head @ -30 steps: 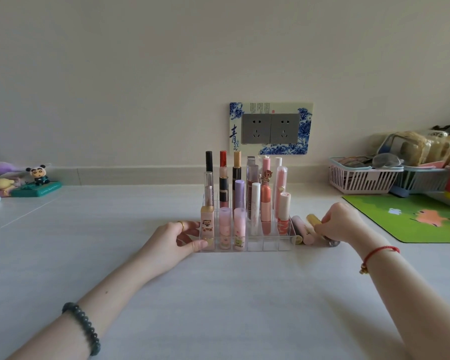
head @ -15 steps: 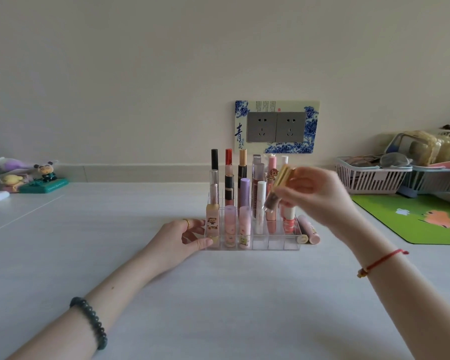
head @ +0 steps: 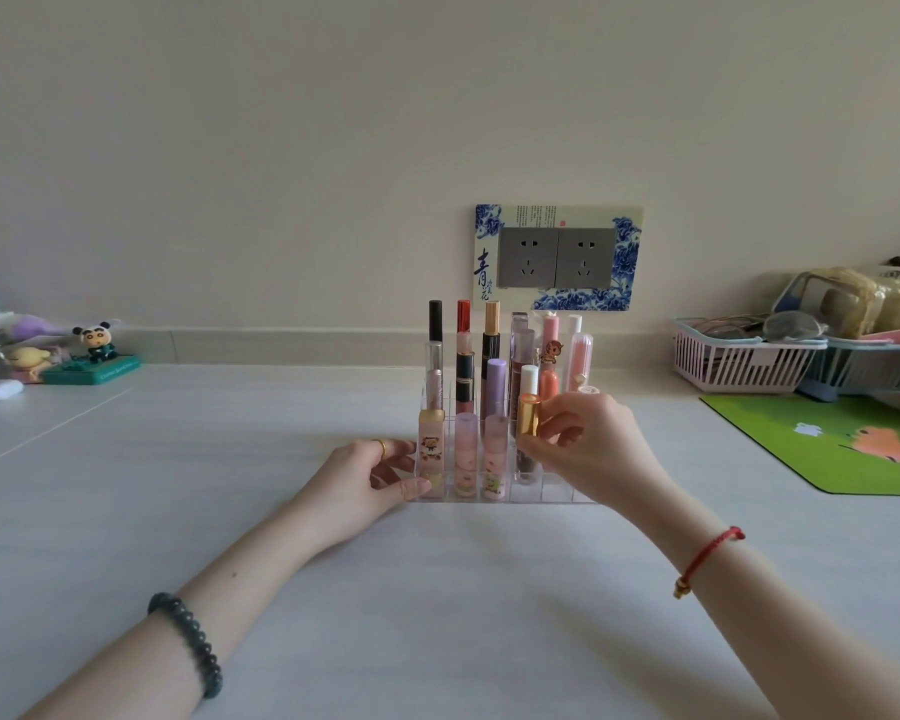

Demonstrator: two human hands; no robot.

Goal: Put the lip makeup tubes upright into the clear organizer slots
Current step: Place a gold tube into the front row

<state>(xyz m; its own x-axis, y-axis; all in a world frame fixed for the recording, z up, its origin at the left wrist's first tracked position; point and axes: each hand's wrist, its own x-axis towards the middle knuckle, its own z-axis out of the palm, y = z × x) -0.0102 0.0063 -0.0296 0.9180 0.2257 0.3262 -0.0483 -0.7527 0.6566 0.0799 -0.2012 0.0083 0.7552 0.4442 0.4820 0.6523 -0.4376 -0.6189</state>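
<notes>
The clear organizer [head: 552,495] stands mid-table with several lip tubes upright in its slots. My right hand [head: 588,444] pinches a gold-capped tube [head: 528,439] by its cap; the tube stands upright in a front-row slot, fourth from the left. My left hand [head: 370,478] holds the organizer's left front corner, thumb against the front, beside a pink bear-print tube [head: 431,452]. My right hand hides the organizer's right front part and anything lying behind it.
A green mat [head: 842,444] lies at the right. Behind it stand a pink basket [head: 739,358] and a blue basket [head: 874,363] with pouches. Small figurines [head: 94,350] sit at the far left. A wall socket plate [head: 557,257] is behind the organizer.
My right hand picked the gold-capped tube up from the table right of the organizer, carried it left over the rack, and lowered it into a front slot. The left hand stayed put.
</notes>
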